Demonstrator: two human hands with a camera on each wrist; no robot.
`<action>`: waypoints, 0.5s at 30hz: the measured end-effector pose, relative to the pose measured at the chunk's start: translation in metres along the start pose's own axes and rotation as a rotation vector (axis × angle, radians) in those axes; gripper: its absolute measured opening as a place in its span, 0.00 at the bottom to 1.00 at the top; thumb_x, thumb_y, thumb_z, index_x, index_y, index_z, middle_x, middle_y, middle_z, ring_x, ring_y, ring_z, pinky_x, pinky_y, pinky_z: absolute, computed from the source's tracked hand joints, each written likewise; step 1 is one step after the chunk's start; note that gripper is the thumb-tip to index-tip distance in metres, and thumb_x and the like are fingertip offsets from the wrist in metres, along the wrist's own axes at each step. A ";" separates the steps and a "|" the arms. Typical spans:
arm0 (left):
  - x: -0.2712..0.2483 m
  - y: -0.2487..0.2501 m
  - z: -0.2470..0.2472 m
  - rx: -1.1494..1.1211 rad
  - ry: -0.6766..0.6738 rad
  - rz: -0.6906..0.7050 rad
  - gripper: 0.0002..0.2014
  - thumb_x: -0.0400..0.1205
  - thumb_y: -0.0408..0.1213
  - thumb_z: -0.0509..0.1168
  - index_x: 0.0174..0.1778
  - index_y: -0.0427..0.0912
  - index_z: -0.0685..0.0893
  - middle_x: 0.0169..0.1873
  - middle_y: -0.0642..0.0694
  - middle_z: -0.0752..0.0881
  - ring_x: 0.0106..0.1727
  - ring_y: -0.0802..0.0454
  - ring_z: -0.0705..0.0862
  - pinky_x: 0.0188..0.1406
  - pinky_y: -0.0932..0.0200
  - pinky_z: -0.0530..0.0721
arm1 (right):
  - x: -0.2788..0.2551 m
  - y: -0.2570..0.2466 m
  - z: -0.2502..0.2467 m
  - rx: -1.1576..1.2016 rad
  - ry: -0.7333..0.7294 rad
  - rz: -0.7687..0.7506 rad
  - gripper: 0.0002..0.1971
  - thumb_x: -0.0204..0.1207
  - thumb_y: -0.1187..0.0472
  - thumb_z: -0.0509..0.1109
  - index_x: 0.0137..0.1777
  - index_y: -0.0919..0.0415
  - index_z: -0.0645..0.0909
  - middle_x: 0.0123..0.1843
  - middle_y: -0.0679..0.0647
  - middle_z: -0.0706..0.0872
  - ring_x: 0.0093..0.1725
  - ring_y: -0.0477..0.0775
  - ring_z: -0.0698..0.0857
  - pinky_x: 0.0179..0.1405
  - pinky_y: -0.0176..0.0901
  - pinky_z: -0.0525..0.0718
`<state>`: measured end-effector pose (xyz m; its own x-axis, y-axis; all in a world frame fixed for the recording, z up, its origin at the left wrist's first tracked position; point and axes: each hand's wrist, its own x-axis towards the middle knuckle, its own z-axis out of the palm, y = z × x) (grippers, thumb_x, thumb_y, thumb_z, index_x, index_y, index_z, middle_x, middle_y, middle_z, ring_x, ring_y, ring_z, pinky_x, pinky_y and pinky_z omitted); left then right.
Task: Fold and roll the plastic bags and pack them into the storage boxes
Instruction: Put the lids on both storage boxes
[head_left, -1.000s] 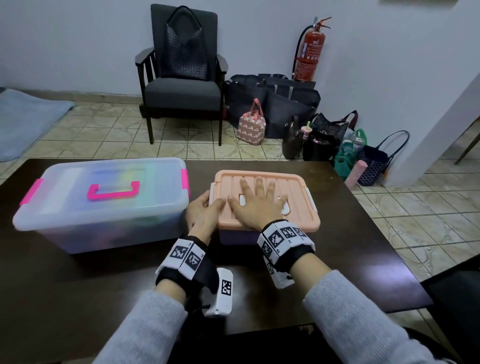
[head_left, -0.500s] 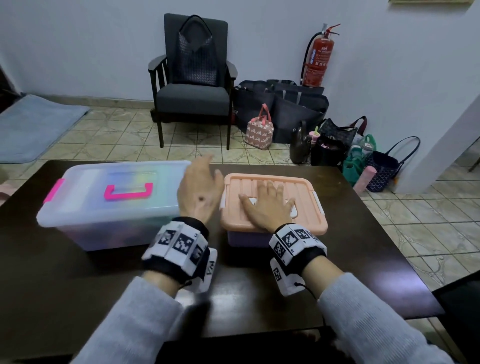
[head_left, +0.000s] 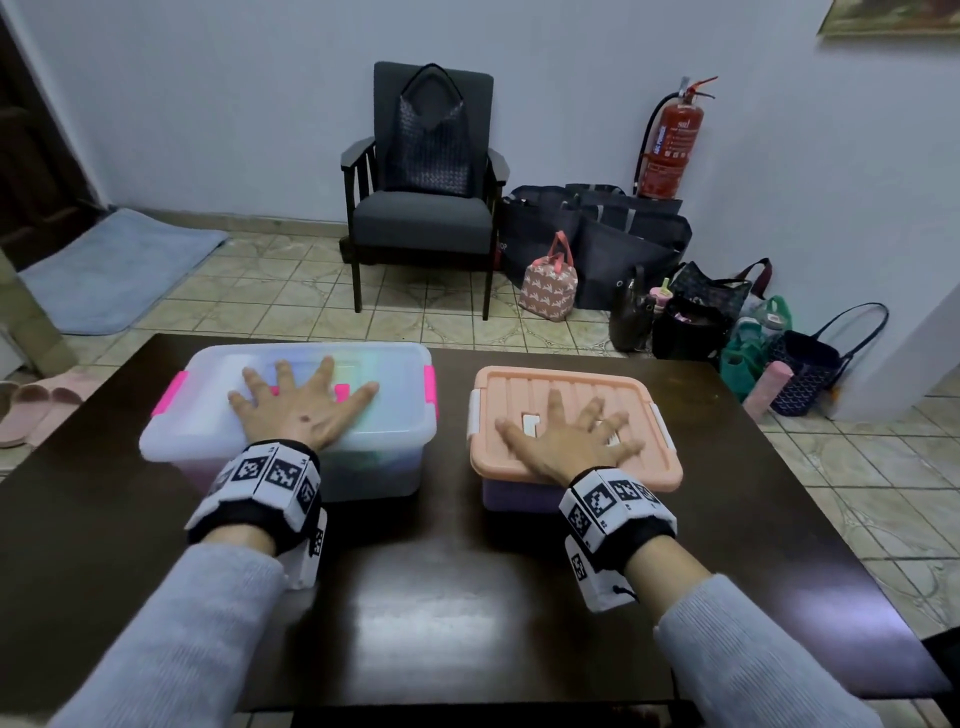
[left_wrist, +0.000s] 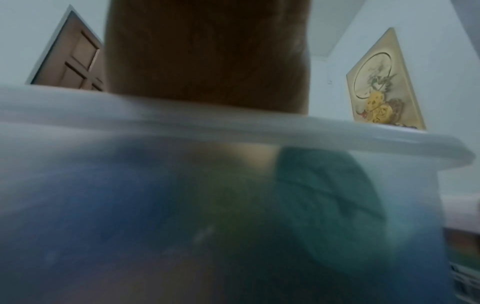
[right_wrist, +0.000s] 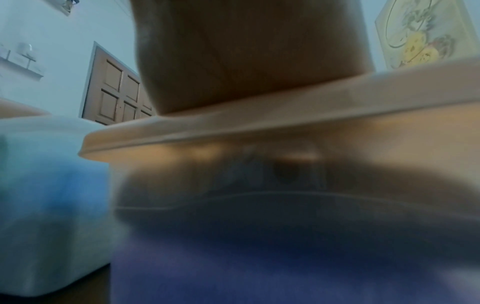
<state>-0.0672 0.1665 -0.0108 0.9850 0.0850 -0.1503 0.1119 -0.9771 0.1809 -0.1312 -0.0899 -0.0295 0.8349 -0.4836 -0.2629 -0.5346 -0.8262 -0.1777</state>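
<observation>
On the two closed lids, your hands lie flat with fingers spread and straight, gripping nothing. Your left hand (head_left: 304, 402) presses the clear box (head_left: 291, 415) with its pink latches (head_left: 429, 383); your right hand (head_left: 569, 436) presses the peach-lidded box (head_left: 571, 431). The posture reads as seating or steadying the lids, not lifting them. Coloured bags (left_wrist: 324, 195) show blurred through the clear wall in the left wrist view, blue and green masses packed inside; the right wrist view shows dark shapes behind the smaller box's wall, too blurred to name. Both boxes stand side by side but apart on the dark table (head_left: 441, 597). No loose bags are visible on it, so packing appears complete.
</observation>
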 end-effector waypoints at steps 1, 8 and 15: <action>0.002 0.000 -0.001 0.005 0.000 0.005 0.42 0.72 0.77 0.40 0.81 0.63 0.49 0.83 0.41 0.46 0.82 0.31 0.41 0.78 0.32 0.42 | 0.003 -0.004 -0.001 0.002 -0.003 -0.005 0.49 0.66 0.19 0.47 0.83 0.42 0.38 0.83 0.66 0.34 0.79 0.77 0.34 0.69 0.82 0.35; 0.028 0.016 -0.003 0.007 -0.003 0.021 0.41 0.72 0.77 0.41 0.81 0.63 0.50 0.83 0.42 0.46 0.82 0.32 0.41 0.78 0.34 0.41 | 0.031 -0.030 -0.009 -0.003 -0.027 -0.032 0.49 0.66 0.19 0.46 0.83 0.41 0.38 0.83 0.65 0.34 0.80 0.76 0.35 0.70 0.81 0.35; 0.061 0.038 -0.006 0.019 -0.006 0.024 0.42 0.72 0.77 0.40 0.81 0.63 0.49 0.83 0.42 0.46 0.82 0.32 0.42 0.78 0.34 0.41 | 0.063 -0.046 -0.016 0.001 -0.015 -0.034 0.49 0.65 0.18 0.47 0.82 0.40 0.40 0.84 0.64 0.35 0.80 0.75 0.35 0.71 0.80 0.35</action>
<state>-0.0023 0.1354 -0.0067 0.9866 0.0599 -0.1519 0.0853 -0.9824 0.1662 -0.0522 -0.0870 -0.0225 0.8505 -0.4509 -0.2707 -0.5061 -0.8417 -0.1880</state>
